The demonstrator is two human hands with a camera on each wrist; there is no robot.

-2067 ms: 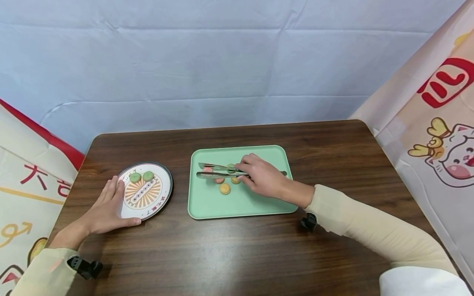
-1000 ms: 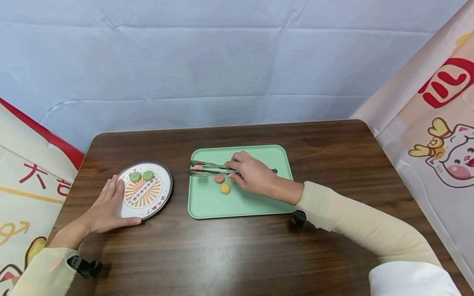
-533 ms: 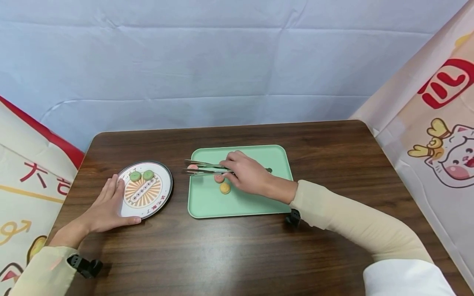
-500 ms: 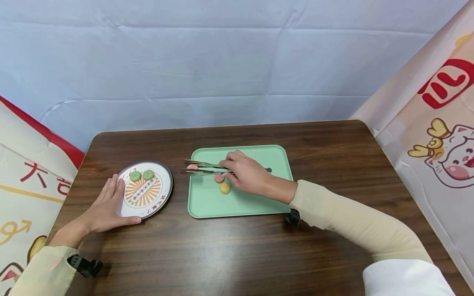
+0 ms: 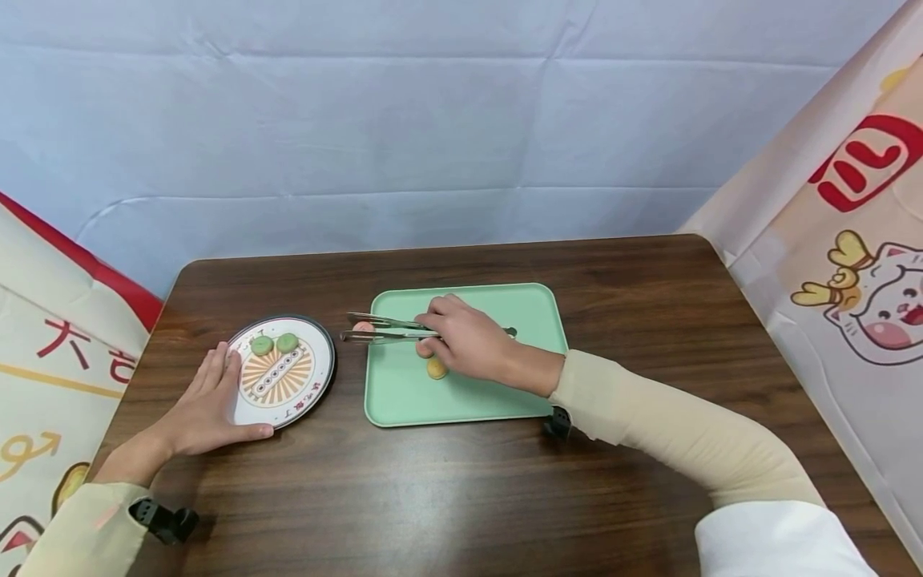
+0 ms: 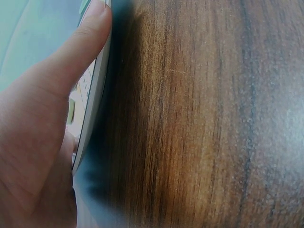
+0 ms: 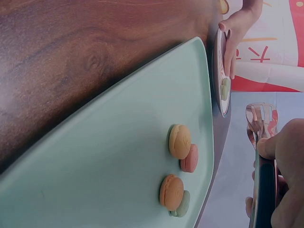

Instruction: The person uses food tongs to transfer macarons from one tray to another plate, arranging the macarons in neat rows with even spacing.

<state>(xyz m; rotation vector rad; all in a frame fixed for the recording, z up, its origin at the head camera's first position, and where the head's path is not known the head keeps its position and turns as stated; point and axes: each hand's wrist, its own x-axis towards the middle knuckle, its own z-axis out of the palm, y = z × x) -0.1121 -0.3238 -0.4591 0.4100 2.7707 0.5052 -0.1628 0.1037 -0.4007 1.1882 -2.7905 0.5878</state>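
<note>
My right hand (image 5: 469, 338) grips metal tongs (image 5: 389, 336) above the green tray (image 5: 404, 401). Between the tong tips, past the tray's left edge, sits a pink macaron (image 5: 364, 327). Four-slotted detail aside, the tips show at upper right in the right wrist view. On the tray lie a yellow macaron (image 7: 180, 141), a pink one beside it, an orange-looking macaron (image 7: 172, 192) and a green macaron (image 7: 181, 205). My left hand (image 5: 205, 405) rests on the left rim of a round patterned plate (image 5: 252, 413), fingers straight, thumb over the near edge. Two green macarons (image 5: 262, 345) lie on the plate.
The dark wooden table (image 5: 346, 497) carries both plate and tray, with a gap between them. A pale cloth (image 5: 404, 136) hangs behind the table. Printed cloths hang at the left and right sides.
My right hand has moved left with the tongs, carrying the pink macaron from over the tray to beyond its left edge. The left hand and plate have stayed in place.
</note>
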